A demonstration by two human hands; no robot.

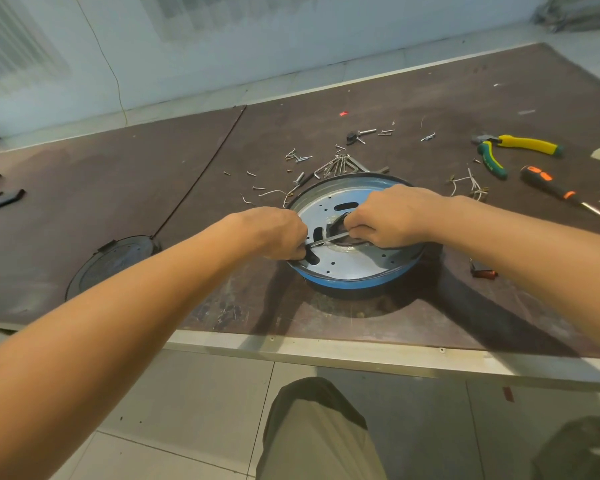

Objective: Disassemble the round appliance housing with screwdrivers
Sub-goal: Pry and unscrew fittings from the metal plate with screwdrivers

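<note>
The dark brown bench (pixel 118 188) runs under and well beyond both grips. The round housing (pixel 347 266) sits directly beneath them, near the bench's front edge. It is a shallow drum lying flat, with a silvery perforated plate facing up, a bright blue band around its rim and a darker base below. The plate has small round holes, oblong slots and a central opening (pixel 340 221).

Well out past the left grip (pixel 274 233) lies a dark round cover (pixel 113 261), flat on the bench. The left grip is curled tightly over the housing's left rim. It holds the near end of a thin metal tool (pixel 329 238), probably a screwdriver shaft, though the handle is hidden under the fingers. The right grip (pixel 392 216) is curled over the tool's far end at the central opening, with its fingers closed on the shaft.

The tool's long axis runs from grip to grip, low at the left and rising slightly towards the centre. Its working end seems to be at the opening, under the right grip, so any prying or turning would probably pivot there.

Beyond the right grip lie yellow-and-green pliers (pixel 520 147) and an orange-and-black screwdriver (pixel 555 190). Just beyond the housing is a bunch of hex keys (pixel 336 164), with loose screws (pixel 298 156) scattered near them.
</note>
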